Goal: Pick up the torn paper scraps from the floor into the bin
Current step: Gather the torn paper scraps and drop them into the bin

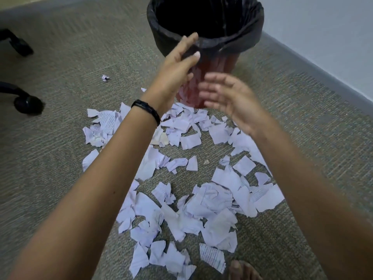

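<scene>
Torn white paper scraps (201, 201) lie in a wide heap on the carpet between me and the bin. The red bin (226, 63) with a black liner (250, 31) stands upright at the top centre, just past the heap. My left hand (177, 69) is raised in front of the bin's near rim, fingers spread, nothing in it. My right hand (228, 98) hovers lower, in front of the bin's base, fingers apart and empty. Both hands are blurred. A black band (147, 112) circles my left wrist.
A single crumpled scrap (105, 78) lies apart to the left. Black chair legs with casters (28, 104) sit at the left edge. A pale wall with a grey skirting (323, 77) runs along the right. A bare foot (242, 269) shows at the bottom.
</scene>
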A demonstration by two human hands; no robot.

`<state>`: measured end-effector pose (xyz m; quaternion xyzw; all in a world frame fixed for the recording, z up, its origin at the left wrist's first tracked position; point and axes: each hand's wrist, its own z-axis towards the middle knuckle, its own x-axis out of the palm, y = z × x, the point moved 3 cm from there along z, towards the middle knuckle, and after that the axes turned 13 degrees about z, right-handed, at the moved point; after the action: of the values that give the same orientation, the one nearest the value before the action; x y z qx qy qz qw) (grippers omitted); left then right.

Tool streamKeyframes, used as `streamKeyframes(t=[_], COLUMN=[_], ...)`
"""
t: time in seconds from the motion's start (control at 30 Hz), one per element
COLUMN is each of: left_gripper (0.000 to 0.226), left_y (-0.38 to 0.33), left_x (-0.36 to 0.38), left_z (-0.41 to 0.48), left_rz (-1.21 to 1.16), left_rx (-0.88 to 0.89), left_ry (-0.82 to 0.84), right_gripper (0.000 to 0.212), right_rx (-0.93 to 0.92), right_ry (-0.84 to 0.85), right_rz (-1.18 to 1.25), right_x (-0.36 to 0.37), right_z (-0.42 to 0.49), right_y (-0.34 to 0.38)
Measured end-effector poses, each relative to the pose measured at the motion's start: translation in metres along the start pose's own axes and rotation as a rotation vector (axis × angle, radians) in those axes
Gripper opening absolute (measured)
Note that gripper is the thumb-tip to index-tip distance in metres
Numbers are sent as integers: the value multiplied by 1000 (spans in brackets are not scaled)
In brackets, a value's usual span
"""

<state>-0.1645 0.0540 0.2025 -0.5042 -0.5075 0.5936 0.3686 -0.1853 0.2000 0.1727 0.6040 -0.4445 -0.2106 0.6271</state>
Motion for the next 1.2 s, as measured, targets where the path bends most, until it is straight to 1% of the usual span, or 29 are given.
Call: streamKeyframes(t=[0.1,0.17,0.2,0.27,0.3,0.37,0.4,0.43,0.5,0.53,0.57,0.6,0.63,0.7,0.73,0.8,0.83,0.9,0.93,1.0,1.07,1.1,1.13,1.2], left_gripper=[41,41,42,43,43,41,39,38,36,34,33,32,31,27,24,22,22,22,21,19,16,18,22,31], left_y=[30,44,50,64,72,92,104,120,155,170,184,195,205,221,225,230,230,226,224,220,222,226,233,242], left_x=[13,22,25,26,25,20,18,17,16,16,17,19,21,24,25,22,19,14,13,17,30,38,46,62], left_z=[-12,-22,-29,-48,-60,-89,-104,-119,-151,-168,-185,-202,-219,-248,-258,-268,-270,-271,-273,-281,-295,-303,-313,-327], left_rz=[106,176,208,326,400,546,620,697,855,934,1005,1069,1129,1218,1238,1258,1267,1281,1290,1284,1242,1244,1252,1339], left_rx=[-61,-70,-51,16,65,171,209,230,262,313,389,469,545,680,714,719,708,702,732,817,931,1006,1057,1186], left_ry=[30,21,20,27,30,30,45,90,220,275,329,395,469,607,643,616,581,531,503,518,653,744,848,951], right_gripper=[25,25,26,25,24,27,32,35,18,19,28,37,41,36,31,23,20,11,3,7,7,11,14,21], right_rx=[140,156,126,-51,-116,-200,-205,-194,-167,-235,-287,-285,-327,-389,-398,-372,-370,-382,-400,-402,-401,-384,-371,-373], right_ry=[24,95,148,267,354,592,724,869,1129,1234,1323,1380,1422,1479,1509,1566,1565,1475,1387,1156,903,796,714,583], right_rz=[-299,-529,-681,-943,-1023,-1179,-1219,-1226,-1198,-1166,-1101,-1042,-990,-959,-941,-939,-962,-1066,-1122,-1265,-1360,-1392,-1415,-1435], right_x=[6,12,14,17,18,21,21,20,22,21,21,20,20,24,23,20,18,9,3,-14,-40,-53,-65,-78], right_z=[-8,-14,-23,-47,-63,-101,-120,-140,-173,-187,-200,-212,-224,-245,-253,-256,-252,-232,-216,-182,-152,-141,-134,-127], right_y=[-53,-85,-100,-126,-141,-170,-184,-198,-219,-227,-236,-243,-250,-260,-267,-271,-271,-264,-256,-231,-207,-197,-192,-183])
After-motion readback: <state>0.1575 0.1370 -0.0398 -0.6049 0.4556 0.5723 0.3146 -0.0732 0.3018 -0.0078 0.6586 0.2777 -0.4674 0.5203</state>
